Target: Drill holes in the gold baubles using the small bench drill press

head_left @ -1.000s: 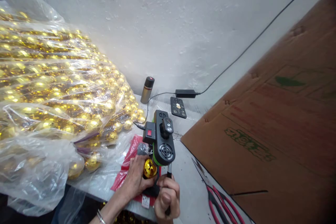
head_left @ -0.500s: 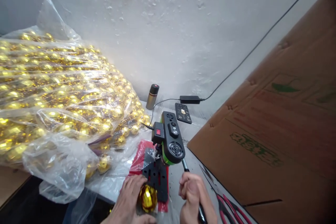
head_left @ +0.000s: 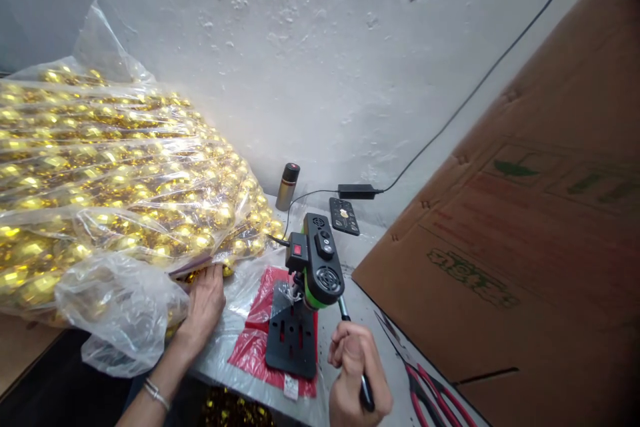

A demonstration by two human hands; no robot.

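On the left part of the table, we have the gold balls inside a clear plastic bag. Our left hand reaches to the bag's opening, near the front edge; its fingertips are hidden, so we cannot tell whether this grip is apart or together. Next, near the same edge, the black machine stands over a red plastic sheet. Our right hand has its grip clamped on the black handle. Further right lie the scissors.
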